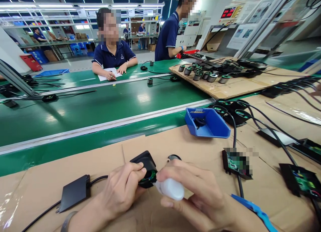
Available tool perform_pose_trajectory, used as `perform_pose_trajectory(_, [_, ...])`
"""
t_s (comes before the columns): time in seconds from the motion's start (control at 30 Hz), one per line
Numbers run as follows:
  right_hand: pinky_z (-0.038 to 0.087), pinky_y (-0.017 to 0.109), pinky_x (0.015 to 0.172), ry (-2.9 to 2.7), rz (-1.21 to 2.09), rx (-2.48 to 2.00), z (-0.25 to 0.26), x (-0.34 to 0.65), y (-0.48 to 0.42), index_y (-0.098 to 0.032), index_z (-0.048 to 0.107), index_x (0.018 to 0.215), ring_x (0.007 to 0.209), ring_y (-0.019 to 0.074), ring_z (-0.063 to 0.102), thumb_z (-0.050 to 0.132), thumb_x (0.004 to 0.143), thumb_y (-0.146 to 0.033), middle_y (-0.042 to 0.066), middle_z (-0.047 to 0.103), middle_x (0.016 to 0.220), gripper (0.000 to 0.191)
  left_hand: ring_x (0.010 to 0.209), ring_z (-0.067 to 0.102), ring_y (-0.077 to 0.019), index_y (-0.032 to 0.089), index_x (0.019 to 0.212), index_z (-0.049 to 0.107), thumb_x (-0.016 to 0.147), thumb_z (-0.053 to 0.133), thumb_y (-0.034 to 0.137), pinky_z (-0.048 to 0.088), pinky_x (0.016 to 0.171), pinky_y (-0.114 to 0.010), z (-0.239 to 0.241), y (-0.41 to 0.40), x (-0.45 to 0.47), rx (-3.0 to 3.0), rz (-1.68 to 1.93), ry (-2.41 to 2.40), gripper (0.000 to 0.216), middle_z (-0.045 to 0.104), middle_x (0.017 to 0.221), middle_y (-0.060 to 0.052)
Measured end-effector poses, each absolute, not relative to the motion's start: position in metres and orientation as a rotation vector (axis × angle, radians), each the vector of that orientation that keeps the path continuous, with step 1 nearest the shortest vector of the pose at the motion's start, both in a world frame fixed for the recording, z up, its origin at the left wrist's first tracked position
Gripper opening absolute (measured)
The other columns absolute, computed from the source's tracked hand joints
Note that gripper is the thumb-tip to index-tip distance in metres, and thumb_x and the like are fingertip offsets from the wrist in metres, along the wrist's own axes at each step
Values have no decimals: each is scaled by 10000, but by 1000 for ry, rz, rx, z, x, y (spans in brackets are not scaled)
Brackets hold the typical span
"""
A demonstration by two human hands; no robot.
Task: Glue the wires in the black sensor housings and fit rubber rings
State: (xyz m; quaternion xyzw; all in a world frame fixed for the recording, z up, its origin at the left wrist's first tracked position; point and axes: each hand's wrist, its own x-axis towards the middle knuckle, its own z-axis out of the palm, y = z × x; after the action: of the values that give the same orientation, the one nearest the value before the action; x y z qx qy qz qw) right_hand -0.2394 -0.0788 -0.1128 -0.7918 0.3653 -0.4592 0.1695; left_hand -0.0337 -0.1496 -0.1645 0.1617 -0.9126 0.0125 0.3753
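Note:
My left hand (119, 191) grips a small black housing (145, 165) with a green board showing inside it, held just above the cardboard-covered bench (175, 138). A black cable runs from the housing leftward to a flat black adapter box (74, 192). My right hand (194, 192) is closed round a small white squeeze bottle (172, 188), whose tip points into the open housing. A small black ring (174, 157) lies on the cardboard just behind my right hand.
A blue plastic bin (209, 124) stands behind my hands. Several open black units with green boards (235, 163) and cables lie to the right. A green conveyor belt (100, 105) runs across. One person sits opposite over a paper (109, 74); another stands at the right.

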Motion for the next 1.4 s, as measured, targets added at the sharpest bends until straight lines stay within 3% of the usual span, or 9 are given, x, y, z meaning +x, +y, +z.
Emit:
perform_pose_trajectory(0.5, [510, 264, 588, 1077, -1289, -2277, -108, -243, -74, -152, 523, 1077, 679, 164, 604, 484, 989, -242, 61, 634, 799, 132, 789, 681, -167, 96, 941, 584, 992, 435, 214, 585, 664, -244, -162, -149, -35, 377, 94, -2283, 197, 677, 857, -122])
perform_pose_trajectory(0.8, [545, 258, 615, 1138, -1237, -2307, -103, -245, -72, -161, 534, 1083, 707, 172, 641, 489, 989, -233, 61, 655, 829, 127, 736, 660, -159, 81, 892, 590, 942, 457, 93, 561, 647, -240, -158, -149, -36, 341, 124, -2280, 143, 670, 849, -117])
perform_pose_trajectory(1.4, [554, 265, 621, 1155, -1232, -2331, -107, -243, -69, -164, 562, 1035, 708, 176, 647, 483, 991, -220, 60, 662, 830, 106, 709, 649, -149, 87, 902, 589, 955, 469, 109, 562, 613, -256, -159, -149, -37, 339, 84, -2251, 133, 673, 864, -105])
